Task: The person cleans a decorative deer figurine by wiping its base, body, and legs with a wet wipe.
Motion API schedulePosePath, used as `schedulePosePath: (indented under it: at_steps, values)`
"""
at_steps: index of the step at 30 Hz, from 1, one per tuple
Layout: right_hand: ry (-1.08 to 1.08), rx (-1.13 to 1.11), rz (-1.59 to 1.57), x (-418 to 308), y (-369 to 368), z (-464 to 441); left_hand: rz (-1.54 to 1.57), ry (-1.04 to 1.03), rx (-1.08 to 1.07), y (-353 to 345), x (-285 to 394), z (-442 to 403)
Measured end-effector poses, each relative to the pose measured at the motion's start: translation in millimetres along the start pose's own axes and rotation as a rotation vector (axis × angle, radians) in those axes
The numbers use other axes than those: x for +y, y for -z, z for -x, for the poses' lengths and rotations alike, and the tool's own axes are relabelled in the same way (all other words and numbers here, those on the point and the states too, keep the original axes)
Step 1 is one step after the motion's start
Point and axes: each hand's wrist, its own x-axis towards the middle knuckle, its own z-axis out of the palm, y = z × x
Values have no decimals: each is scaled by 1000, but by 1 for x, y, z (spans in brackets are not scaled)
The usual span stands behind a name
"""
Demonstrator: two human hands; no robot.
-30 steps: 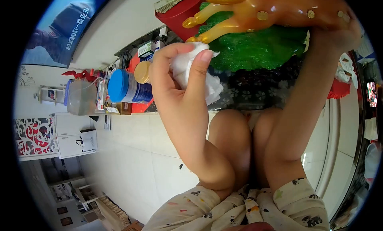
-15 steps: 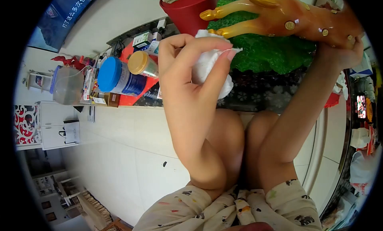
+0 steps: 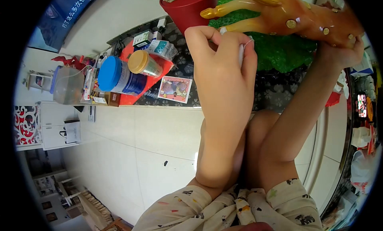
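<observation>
My left hand (image 3: 225,71) is closed in a pinch around a wad of white cloth or tissue (image 3: 241,54), most of it hidden behind the fingers. It is beside the gold-tipped leg of a glossy amber-brown animal figurine (image 3: 279,17) dotted with gold coins; contact between cloth and leg is hard to make out. My right hand (image 3: 351,55) grips the figurine's body at the far right, with part of the fingers hidden. Behind and below the figurine's legs lies a shiny green, wavy-surfaced piece (image 3: 275,53).
A red bucket (image 3: 189,9) stands behind my left hand. To the left on the dark patterned counter are a picture card (image 3: 174,89), a gold-lidded jar (image 3: 145,64), a blue-lidded tub (image 3: 119,75) and small boxes (image 3: 143,38). My bare knees are below the counter edge.
My left hand has moved right and turned over with the white cloth, closer to the figurine's leg. The picture card is now uncovered. My right hand and the figurine have barely moved.
</observation>
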Motion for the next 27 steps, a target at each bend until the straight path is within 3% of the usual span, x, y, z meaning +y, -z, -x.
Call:
schedulePosePath:
  at_steps: [9,11,15,20,27]
  values:
    - [-37,36,-55,0,2,1,-123,-3,-73,7,12,1]
    - [-65,0,-105,3,6,-2,-101,21,-72,7,13,1]
    - [42,-267,-508,3,4,13,-53,148,-64,10,19,6]
    - [94,-244,-490,0,-4,20,-1,256,-25,25,13,2]
    - [74,-245,-485,6,-1,17,58,322,-174,32,-3,-3]
